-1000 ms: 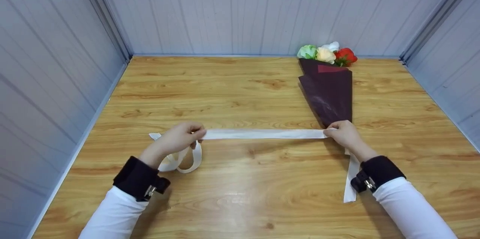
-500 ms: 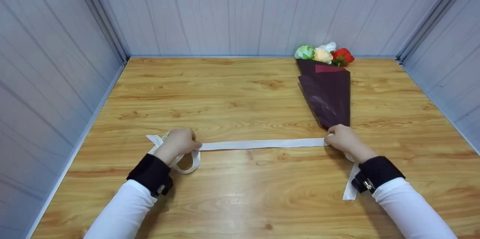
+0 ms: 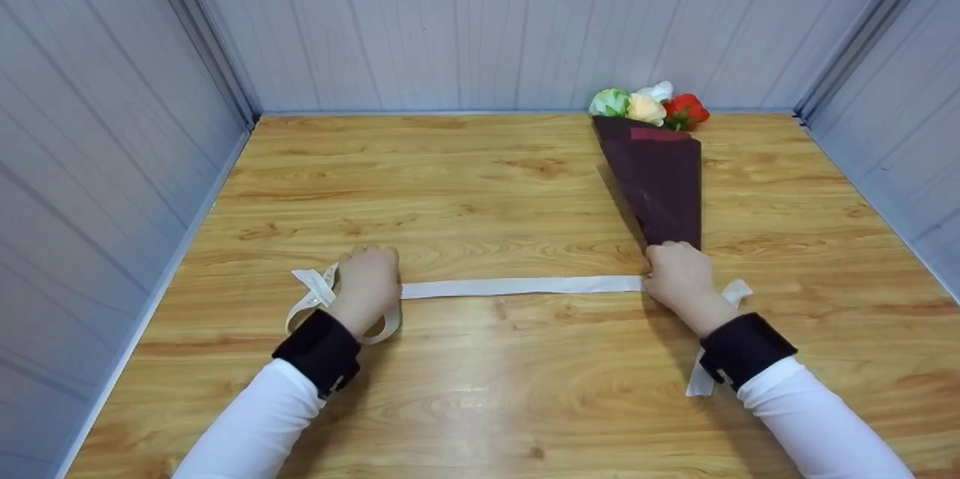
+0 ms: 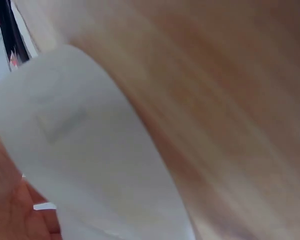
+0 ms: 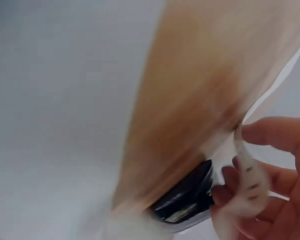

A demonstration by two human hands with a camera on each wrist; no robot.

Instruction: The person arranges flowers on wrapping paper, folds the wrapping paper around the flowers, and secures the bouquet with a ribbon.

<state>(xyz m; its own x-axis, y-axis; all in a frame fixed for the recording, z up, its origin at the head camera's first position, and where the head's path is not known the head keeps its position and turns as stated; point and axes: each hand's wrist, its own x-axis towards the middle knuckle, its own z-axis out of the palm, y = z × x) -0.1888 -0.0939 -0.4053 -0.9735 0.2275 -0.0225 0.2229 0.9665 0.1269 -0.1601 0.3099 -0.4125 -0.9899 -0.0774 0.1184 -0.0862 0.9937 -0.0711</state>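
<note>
A white ribbon (image 3: pixel 517 286) stretches nearly straight across the table between the two hands. The left hand (image 3: pixel 367 280) grips it at its left part, knuckles up, and loose loops lie under and beside that hand. In the left wrist view a broad band of ribbon (image 4: pixel 90 145) hides part of the fingers (image 4: pixel 20 215). The right hand (image 3: pixel 681 276) holds the ribbon's other part, right over the narrow lower end of a bouquet (image 3: pixel 664 179) in dark maroon paper. In the right wrist view ribbon (image 5: pixel 251 182) passes between thumb and fingers (image 5: pixel 280 177).
Green, cream, white and red flowers (image 3: pixel 646 108) top the bouquet by the back wall (image 3: pixel 420 21). A ribbon tail (image 3: pixel 701 378) lies under the right wrist. Panel walls stand left and right of the wooden table (image 3: pixel 450 194).
Both hands have rolled knuckles-up, and the ribbon span has come slightly nearer the body. The bouquet's paper has turned, its left edge shifting right, and a ribbon piece now shows right of the right hand.
</note>
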